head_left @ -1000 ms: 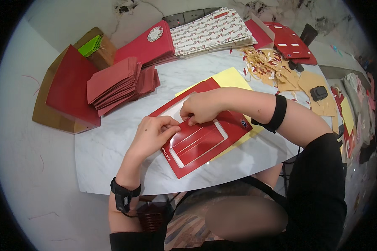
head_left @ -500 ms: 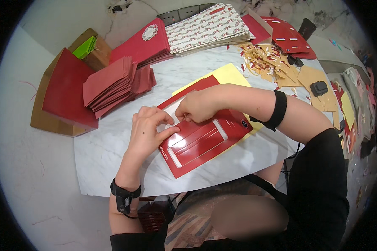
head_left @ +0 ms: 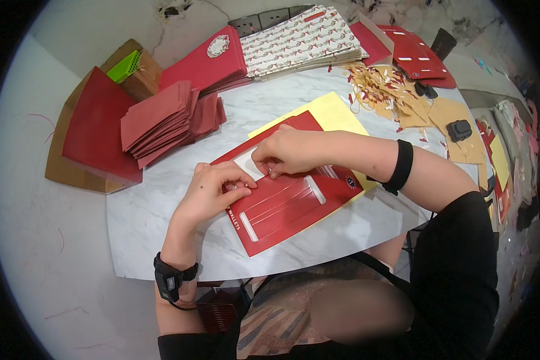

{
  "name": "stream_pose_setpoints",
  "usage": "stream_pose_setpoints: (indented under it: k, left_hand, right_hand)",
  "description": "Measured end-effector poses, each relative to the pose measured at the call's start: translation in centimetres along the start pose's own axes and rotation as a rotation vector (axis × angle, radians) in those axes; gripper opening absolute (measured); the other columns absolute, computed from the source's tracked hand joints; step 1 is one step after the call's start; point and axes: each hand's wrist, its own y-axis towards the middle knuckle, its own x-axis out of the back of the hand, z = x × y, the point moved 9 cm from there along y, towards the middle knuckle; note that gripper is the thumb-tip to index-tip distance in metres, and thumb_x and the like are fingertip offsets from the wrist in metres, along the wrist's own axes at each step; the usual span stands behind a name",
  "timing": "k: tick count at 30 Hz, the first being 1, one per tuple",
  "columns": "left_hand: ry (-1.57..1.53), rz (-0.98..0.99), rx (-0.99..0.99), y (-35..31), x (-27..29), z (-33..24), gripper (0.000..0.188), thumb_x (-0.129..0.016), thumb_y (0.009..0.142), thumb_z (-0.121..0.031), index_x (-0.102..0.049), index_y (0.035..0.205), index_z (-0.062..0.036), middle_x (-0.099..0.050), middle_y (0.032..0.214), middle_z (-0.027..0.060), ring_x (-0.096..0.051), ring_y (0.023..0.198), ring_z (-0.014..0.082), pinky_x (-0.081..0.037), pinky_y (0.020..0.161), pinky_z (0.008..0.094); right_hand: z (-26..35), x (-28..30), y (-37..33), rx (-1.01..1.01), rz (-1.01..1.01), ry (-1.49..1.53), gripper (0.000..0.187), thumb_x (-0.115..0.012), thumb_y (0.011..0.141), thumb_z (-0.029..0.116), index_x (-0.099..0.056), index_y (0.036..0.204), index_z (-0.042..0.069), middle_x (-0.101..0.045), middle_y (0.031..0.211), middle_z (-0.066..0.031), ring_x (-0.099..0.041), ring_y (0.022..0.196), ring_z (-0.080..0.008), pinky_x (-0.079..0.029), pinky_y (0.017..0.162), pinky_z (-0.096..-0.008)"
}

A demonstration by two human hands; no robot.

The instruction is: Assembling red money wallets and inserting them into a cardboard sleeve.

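Observation:
A glossy red printed card sheet (head_left: 282, 222) lies tilted on the table before me, with two white slot-like strips at the ends of a lined panel. Over its left part, my left hand (head_left: 216, 191) has fingers curled and thumb close to the fingertips. Facing it from the right, my right hand (head_left: 291, 153) pinches down near a white patch (head_left: 249, 163) on the sheet. Whatever sits between either set of fingertips is too small to make out. Partly under the red sheet is a yellow sheet (head_left: 336, 114).
At the left, a pile of dark red envelopes (head_left: 159, 123) leans by a red-sided cardboard box (head_left: 96, 129). Behind stand a red stack (head_left: 204, 66) and a patterned white stack (head_left: 303, 42). Paper scraps (head_left: 381, 90) and a small black device (head_left: 459, 130) lie at the right.
The fingers of my left hand have curled in more, with the thumb drawn closer. My right hand has shifted slightly, and its forearm sits a little lower. The sheet stays nearly in place.

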Motion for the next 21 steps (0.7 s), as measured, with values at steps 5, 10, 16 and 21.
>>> stream_pose_setpoints:
  k: [5,10,16,21]
  left_hand:
    - [0.044,-0.011,-0.112,-0.2,0.7,-0.8,0.017,-0.078,0.076,-0.012,-0.075,0.093,-0.0116,-0.068,0.079,0.0028,-0.061,0.066,0.0153,-0.044,0.065,0.0286]
    - [0.064,0.014,0.168,-0.8,-0.1,-1.2,0.023,-0.078,0.078,-0.018,-0.071,0.099,-0.0131,-0.065,0.068,0.0020,-0.062,0.062,0.0184,-0.046,0.061,0.0305]
    - [-0.298,0.112,0.155,-1.1,-3.3,-3.9,0.030,-0.071,0.089,-0.015,-0.060,0.113,-0.0011,-0.067,0.071,0.0075,-0.064,0.061,0.0162,-0.048,0.059,0.0288]
    - [-0.592,0.249,0.094,-1.5,-4.4,-3.6,0.041,-0.061,0.096,-0.008,-0.053,0.135,-0.0004,-0.073,0.098,0.0116,-0.069,0.085,0.0152,-0.054,0.077,0.0259]
  right_hand:
    - [2.1,1.7,-2.0,0.211,-0.329,-0.249,0.012,-0.070,0.082,0.015,-0.065,0.090,0.008,-0.068,0.085,-0.0075,-0.067,0.084,-0.0287,-0.051,0.077,-0.0404]
    - [3.2,1.2,-6.4,-0.346,-0.129,-0.200,0.032,-0.066,0.091,0.033,-0.064,0.090,0.001,-0.069,0.091,-0.0190,-0.068,0.084,-0.0374,-0.053,0.072,-0.0473]
    - [2.4,0.2,-9.2,-0.366,-0.297,-0.147,0.054,-0.063,0.091,0.045,-0.061,0.104,-0.007,-0.068,0.092,-0.0236,-0.069,0.087,-0.0388,-0.055,0.074,-0.0457]
    - [1.9,0.6,-8.9,-0.482,-0.256,-0.380,0.071,-0.063,0.087,0.056,-0.055,0.116,-0.009,-0.060,0.115,-0.0252,-0.064,0.102,-0.0357,-0.055,0.075,-0.0407]
